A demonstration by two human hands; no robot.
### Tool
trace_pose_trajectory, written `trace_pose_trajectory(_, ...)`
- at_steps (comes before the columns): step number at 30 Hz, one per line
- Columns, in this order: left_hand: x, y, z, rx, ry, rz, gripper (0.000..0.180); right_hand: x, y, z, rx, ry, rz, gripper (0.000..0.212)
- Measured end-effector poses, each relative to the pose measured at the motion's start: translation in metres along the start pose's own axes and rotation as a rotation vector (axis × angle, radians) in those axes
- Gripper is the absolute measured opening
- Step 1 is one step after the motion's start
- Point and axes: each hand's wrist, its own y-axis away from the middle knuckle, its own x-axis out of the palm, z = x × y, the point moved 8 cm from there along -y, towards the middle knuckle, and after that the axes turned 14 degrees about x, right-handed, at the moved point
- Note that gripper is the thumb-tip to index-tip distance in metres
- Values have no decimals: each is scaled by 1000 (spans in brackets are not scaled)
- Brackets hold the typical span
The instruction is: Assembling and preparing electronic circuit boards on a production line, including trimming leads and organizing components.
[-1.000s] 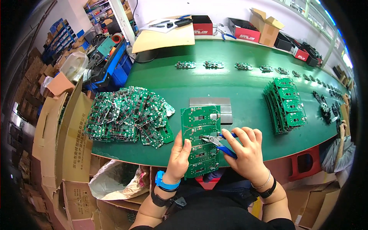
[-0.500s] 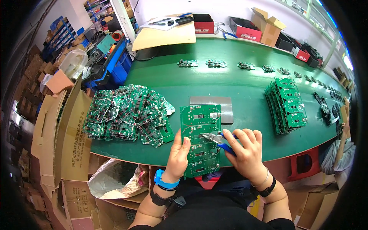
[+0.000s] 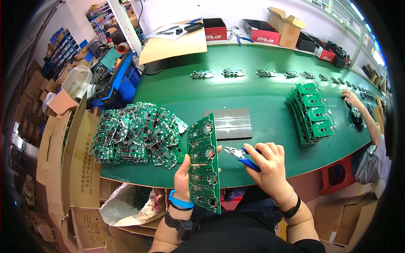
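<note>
My left hand (image 3: 182,182) is closed on a long green circuit board panel (image 3: 203,162), tilted up on its edge above the front of the table. The panel carries several joined boards in a column. In my right hand (image 3: 271,172) are wire cutters (image 3: 249,163) with blue handles. Their jaws stand slightly apart, just right of the panel and not touching it. Behind the panel lies a flat grey metal block (image 3: 230,124). A heap of small populated circuit boards (image 3: 137,133) spreads out to the left. On the right stands a stack of similar panels (image 3: 314,110).
A row of small boards (image 3: 233,73) runs along the back of the green table (image 3: 177,88). Red and black boxes (image 3: 262,33) and a cardboard sheet (image 3: 173,47) sit behind. Another person's arm (image 3: 366,113) reaches in at far right. A carton (image 3: 78,156) stands left.
My left hand has turned the panel from facing up to tilted on edge, moving it slightly left. The cutters have come away from it. A co-worker's hand has reached over the table.
</note>
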Motion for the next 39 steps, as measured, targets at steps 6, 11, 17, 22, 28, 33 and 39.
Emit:
trace_pose_trajectory(6, -2, 0, 1, 9, 40, -19, 60, 0, 0, 1, -1, 12, 15, 50)
trace_pose_trajectory(11, -1, -3, -10, 132, -385, -263, 52, -21, 0, -16, 107, -21, -105, 48)
trace_pose_trajectory(17, -1, -8, -27, 357, -807, -223, 34, -10, 10, 17, -71, 6, 111, 57)
trace_pose_trajectory(22, -2, -4, -33, 423, -978, -230, 37, 4, 13, 26, -106, 42, 153, 58)
trace_pose_trajectory(28, -3, -3, -36, 444, -1059, -207, 40, 5, 12, 31, -121, 85, 177, 56)
trace_pose_trajectory(33, 1, -2, -36, 450, -1063, -189, 41, 4, 12, 34, -123, 114, 185, 58)
trace_pose_trajectory(39, 5, -4, -36, 454, -1076, -199, 42, 7, 14, 30, -119, 126, 181, 59)
